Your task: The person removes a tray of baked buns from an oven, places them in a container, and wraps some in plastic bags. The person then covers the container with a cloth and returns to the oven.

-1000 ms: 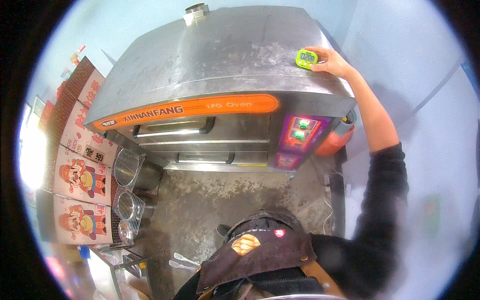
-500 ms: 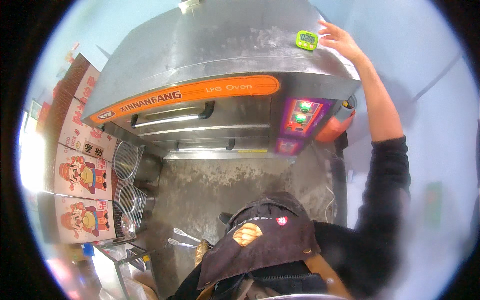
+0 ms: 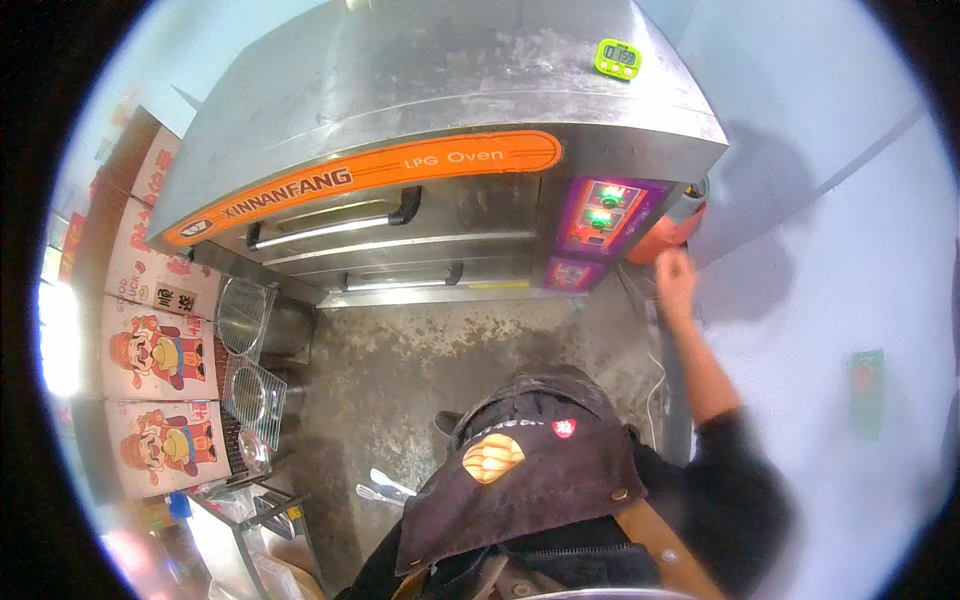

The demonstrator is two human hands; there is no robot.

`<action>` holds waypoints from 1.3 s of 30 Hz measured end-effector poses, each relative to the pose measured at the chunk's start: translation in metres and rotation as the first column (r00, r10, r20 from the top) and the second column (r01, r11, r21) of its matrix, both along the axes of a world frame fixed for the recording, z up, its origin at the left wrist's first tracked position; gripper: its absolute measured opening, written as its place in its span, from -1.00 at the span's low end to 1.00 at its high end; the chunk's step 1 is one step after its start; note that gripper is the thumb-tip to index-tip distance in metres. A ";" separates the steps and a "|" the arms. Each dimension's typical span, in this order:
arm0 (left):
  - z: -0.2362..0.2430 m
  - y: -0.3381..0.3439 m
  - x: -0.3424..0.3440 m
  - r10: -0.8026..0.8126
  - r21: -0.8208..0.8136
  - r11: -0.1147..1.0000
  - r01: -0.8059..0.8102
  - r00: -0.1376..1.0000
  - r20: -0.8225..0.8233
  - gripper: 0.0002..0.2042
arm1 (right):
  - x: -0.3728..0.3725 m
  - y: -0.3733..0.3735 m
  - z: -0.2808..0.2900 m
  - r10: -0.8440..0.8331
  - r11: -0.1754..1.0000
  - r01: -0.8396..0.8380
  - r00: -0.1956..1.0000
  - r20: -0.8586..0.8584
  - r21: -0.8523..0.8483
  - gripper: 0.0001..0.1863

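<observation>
Steel oven (image 3: 400, 75), green timer (image 3: 618, 60) atop, orange container (image 3: 668, 236) beside right hand (image 3: 677, 285), grip loosely curled, hold unclear

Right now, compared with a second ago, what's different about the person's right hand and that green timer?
The right hand has let go of the green timer and come down to beside the orange container; whether it touches that, I can't tell. The timer stays on top of the oven, and the control panel is still lit.

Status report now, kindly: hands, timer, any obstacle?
Left hand out of view. Right hand near orange object, contact unclear. Green timer atop oven, nothing covering it.
</observation>
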State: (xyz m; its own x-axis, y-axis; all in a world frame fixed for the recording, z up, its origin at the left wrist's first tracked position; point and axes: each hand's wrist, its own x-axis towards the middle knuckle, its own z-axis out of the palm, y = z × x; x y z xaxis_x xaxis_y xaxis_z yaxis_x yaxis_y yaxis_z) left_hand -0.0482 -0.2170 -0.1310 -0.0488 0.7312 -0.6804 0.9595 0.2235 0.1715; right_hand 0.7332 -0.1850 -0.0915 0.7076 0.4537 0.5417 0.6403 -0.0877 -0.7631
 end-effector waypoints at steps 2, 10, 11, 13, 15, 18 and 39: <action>-0.001 0.006 0.001 -0.005 -0.002 1.000 0.005 1.000 0.004 -0.66 | -0.053 -0.037 -0.105 0.118 0.799 -0.302 0.926 -0.358 -0.519 -0.72; 0.005 0.032 0.009 -0.027 0.031 0.999 0.026 0.998 0.055 -0.67 | -0.190 -0.259 -0.315 0.428 -0.308 -0.616 0.591 -0.684 -0.725 -0.67; 0.007 0.035 0.011 -0.029 0.037 0.999 0.027 0.998 0.062 -0.67 | -0.184 -0.255 -0.318 0.461 -0.291 -0.601 0.594 -0.659 -0.745 -0.67; 0.010 0.040 0.013 -0.024 0.048 0.999 0.020 0.997 0.078 -0.67 | -0.163 -0.225 -0.317 0.748 -0.325 -0.387 0.453 -0.485 -0.863 -0.67; 0.012 0.036 0.008 0.014 0.064 0.998 -0.020 0.995 0.096 -0.67 | -0.136 -0.183 -0.308 0.892 -0.248 -0.181 0.341 -0.297 -0.952 -0.69; 0.014 0.017 -0.013 0.075 0.087 0.992 -0.088 0.987 0.141 -0.67 | -0.117 -0.138 -0.283 0.576 -0.270 -0.191 0.753 -0.317 -0.944 -0.72; -0.035 -0.362 -0.330 0.887 0.022 0.423 -0.906 0.419 0.196 -0.68 | -0.613 0.111 -0.290 0.138 -0.150 -0.941 0.283 -0.949 -0.303 -0.61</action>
State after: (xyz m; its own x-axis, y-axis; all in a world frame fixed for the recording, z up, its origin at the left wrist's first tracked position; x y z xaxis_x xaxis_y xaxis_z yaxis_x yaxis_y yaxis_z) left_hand -0.3783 -0.5789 -0.1661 -0.6400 0.3933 -0.6601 0.1886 0.9132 0.3612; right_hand 0.1204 -0.0738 -0.3814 -0.3266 0.5596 -0.7617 0.4046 -0.6456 -0.6477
